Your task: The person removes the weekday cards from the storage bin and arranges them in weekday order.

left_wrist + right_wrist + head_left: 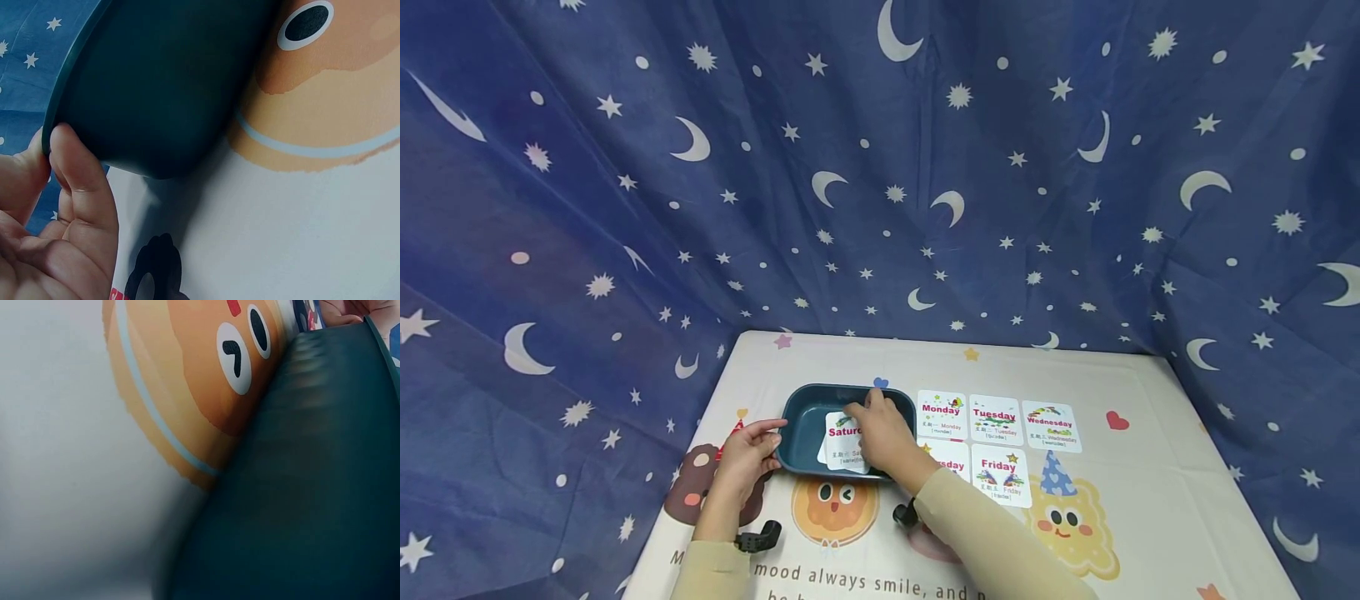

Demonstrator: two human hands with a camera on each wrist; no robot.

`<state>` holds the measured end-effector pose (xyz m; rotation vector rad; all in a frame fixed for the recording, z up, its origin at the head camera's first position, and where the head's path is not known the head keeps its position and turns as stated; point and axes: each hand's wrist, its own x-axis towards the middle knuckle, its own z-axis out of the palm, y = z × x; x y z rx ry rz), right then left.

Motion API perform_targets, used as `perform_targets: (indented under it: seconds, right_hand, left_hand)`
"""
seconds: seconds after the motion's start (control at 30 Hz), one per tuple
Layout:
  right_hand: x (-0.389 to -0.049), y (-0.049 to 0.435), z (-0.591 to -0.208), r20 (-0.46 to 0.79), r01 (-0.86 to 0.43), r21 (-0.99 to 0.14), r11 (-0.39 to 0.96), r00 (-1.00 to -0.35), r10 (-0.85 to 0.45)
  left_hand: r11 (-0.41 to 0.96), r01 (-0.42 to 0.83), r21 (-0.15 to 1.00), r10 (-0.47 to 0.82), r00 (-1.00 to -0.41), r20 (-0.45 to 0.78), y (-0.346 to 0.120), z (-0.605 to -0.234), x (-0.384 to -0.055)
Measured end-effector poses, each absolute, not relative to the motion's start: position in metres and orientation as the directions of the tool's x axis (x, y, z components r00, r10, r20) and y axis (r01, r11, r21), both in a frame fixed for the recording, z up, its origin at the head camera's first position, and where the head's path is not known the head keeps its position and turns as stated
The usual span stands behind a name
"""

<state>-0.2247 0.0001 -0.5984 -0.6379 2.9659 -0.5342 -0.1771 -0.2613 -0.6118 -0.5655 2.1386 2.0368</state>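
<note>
My left hand (741, 462) pinches the left end of a dark teal plastic tray (801, 421) by its rim, thumb on one side and fingers on the other, plain in the left wrist view. Over the tray's right half, my right hand (887, 433) holds a white Saturday card (842, 446) at its right side. Part of the card's lettering is hidden behind that hand. Another white card edge peeks out beneath it. The right wrist view shows mainly the tray's outer wall (312, 456), with the right hand out of sight.
Right of the tray lie Monday (942, 415), Tuesday (996, 421) and Wednesday (1052, 427) cards in a row. Below them are a Friday card (1000, 475) and one reading "rsday" (951, 458), partly behind the right arm. A starry blue curtain (880, 208) borders the printed tablecloth (1150, 500).
</note>
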Motion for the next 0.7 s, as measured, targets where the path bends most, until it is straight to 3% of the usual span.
perform_targets:
  seconds: [0.47, 0.7]
  right_hand:
    - [-0.230, 0.007, -0.583, -0.033, -0.359, -0.427, 0.830, -0.911, -0.411]
    - [-0.235, 0.015, -0.581, 0.010, -0.373, -0.498, 0.783, -0.905, -0.425]
  left_hand:
    - [0.029, -0.355, 0.935, -0.175, -0.922, -0.344, -0.260, -0.609, -0.177]
    - [-0.016, -0.345, 0.938, -0.161, -0.925, -0.343, -0.262, -0.610, -0.177]
